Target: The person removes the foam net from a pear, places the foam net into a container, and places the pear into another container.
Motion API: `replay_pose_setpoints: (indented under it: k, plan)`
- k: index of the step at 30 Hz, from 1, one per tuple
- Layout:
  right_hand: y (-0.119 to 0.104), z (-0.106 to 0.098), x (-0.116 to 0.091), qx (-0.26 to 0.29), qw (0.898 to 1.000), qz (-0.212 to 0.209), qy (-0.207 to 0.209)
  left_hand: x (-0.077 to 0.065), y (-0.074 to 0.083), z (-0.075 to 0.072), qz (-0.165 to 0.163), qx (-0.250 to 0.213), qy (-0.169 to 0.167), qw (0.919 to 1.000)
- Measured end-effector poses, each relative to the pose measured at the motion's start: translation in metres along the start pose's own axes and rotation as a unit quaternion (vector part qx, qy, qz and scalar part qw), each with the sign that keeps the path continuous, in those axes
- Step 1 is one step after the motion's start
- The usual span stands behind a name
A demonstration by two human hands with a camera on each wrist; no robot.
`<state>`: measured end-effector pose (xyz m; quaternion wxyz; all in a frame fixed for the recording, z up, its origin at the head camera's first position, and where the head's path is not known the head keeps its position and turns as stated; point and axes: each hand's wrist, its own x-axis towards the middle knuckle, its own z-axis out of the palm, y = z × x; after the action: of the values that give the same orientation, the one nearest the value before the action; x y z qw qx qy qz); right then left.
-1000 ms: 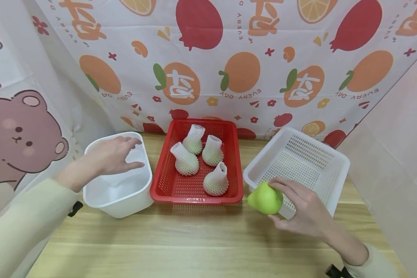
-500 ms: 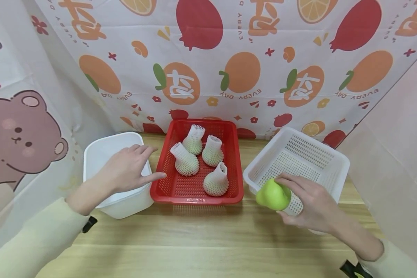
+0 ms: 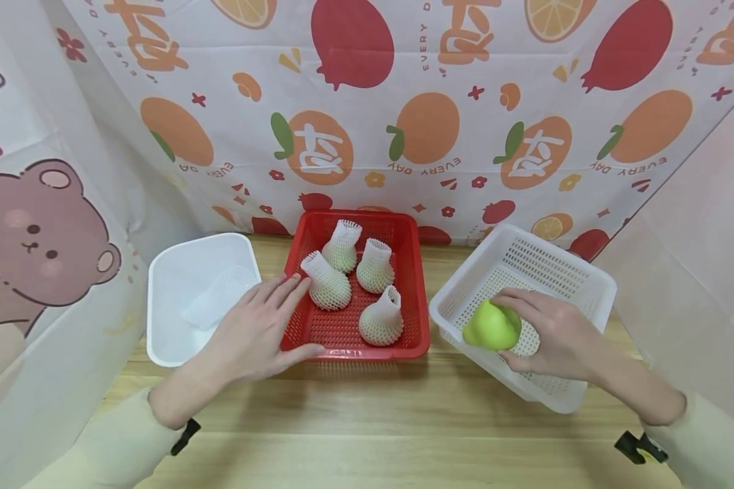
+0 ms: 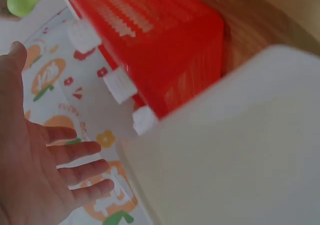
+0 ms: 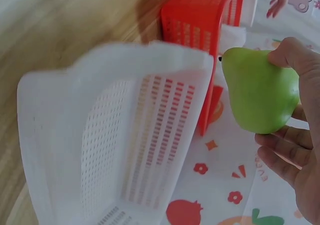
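A bare green pear (image 3: 492,326) is pinched between the thumb and fingers of my right hand (image 3: 550,333), over the white perforated basket (image 3: 599,285). In the right wrist view the pear (image 5: 260,90) hangs above that basket's rim. My left hand (image 3: 257,333) spreads its fingers over the near left corner of the red basket (image 3: 425,312) and holds nothing. Several pears in white foam nets (image 3: 382,319) sit inside the red basket. Closest to my left fingertips is the netted pear (image 3: 327,285) at its left side.
A white bin (image 3: 159,305) stands at the left with a loose white foam net (image 3: 220,292) inside. The wooden table (image 3: 367,428) runs along the front. A fruit-printed cloth (image 3: 367,136) hangs behind the containers.
My left hand has moved right, from above the white bin to the red basket's edge. My right hand has carried the pear right and slightly farther over the white basket.
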<state>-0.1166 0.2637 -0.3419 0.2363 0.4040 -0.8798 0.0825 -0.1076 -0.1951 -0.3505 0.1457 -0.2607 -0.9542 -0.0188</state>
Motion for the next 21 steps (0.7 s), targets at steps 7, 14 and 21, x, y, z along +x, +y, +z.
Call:
replay_pose_setpoints:
  k: [7,14,21]
  plan:
    - [0.019,0.001,0.004,0.001,0.999,0.016,-0.048,-0.010,0.016,0.014,0.011,0.009,0.020,0.9997]
    - [0.033,0.006,0.010,0.020,0.993,0.045,-0.106,-0.018,0.025,0.029,0.016,0.011,0.007,0.9998]
    - [0.044,0.015,0.018,0.022,0.987,0.064,-0.149,-0.022,0.028,0.036,0.019,0.015,0.016,0.9996]
